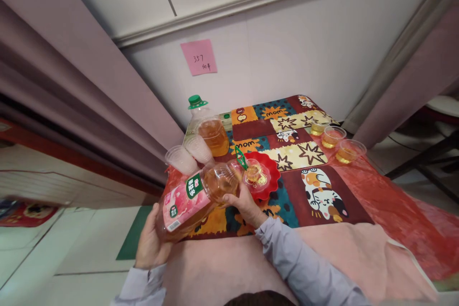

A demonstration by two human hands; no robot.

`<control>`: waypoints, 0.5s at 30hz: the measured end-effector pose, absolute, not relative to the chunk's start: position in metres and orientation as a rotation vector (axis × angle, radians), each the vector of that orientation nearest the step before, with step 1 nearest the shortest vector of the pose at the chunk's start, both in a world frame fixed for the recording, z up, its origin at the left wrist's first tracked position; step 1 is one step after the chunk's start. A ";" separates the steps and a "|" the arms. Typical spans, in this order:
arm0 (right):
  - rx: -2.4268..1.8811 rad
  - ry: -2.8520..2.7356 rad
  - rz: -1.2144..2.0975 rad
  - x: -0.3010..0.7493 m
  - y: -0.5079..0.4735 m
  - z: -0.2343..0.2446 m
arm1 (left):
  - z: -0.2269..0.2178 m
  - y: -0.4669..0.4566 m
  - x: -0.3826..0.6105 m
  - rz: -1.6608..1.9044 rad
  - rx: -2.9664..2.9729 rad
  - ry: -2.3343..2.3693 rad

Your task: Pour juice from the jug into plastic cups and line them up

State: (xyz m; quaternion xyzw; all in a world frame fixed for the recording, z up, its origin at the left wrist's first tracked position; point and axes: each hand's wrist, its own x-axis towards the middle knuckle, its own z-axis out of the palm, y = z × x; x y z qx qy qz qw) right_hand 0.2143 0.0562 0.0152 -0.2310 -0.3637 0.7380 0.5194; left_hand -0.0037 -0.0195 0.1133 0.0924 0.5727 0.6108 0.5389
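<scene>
A large clear juice bottle (211, 191) with a pink and green label lies tilted in both hands, its neck toward a red scalloped plate (270, 186). My left hand (152, 241) cups the bottle's base. Around the bottle near its shoulder is my right hand (245, 203). A green carrying ring (241, 157) hangs at the bottle's neck. Below the mouth, a clear plastic cup (254, 172) on the red plate has yellowish liquid in it. Whether liquid is flowing cannot be made out.
Behind stands another juice jug (215, 136), near a bottle with a green cap (195, 101). Stacked clear cups (182, 158) are at the left. Three cups of yellow drink, one nearest (347, 153), stand at the right. A patterned mat (287, 205) covers the table; a wall is behind.
</scene>
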 end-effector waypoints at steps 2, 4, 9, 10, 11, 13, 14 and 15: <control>-0.579 -0.915 1.672 0.214 0.058 0.014 | 0.104 -0.020 -0.005 1.501 0.208 1.309; -0.630 -0.959 1.584 0.215 0.059 0.016 | 0.094 -0.022 -0.007 1.529 0.189 1.249; -0.671 -1.013 1.503 0.220 0.049 0.038 | 0.065 -0.027 -0.015 1.494 0.222 1.048; -0.673 -1.024 1.511 0.220 0.046 0.044 | 0.059 -0.028 -0.016 1.491 0.216 1.030; -0.683 -1.035 1.523 0.221 0.041 0.049 | 0.053 -0.028 -0.016 1.489 0.221 1.030; -0.732 -1.061 1.548 0.221 0.034 0.058 | 0.042 -0.028 -0.013 1.457 0.279 1.103; -0.767 -1.077 1.552 0.220 0.030 0.061 | 0.036 -0.028 -0.012 1.443 0.330 1.170; -0.799 -1.092 1.549 0.220 0.028 0.064 | 0.032 -0.028 -0.010 1.441 0.363 1.212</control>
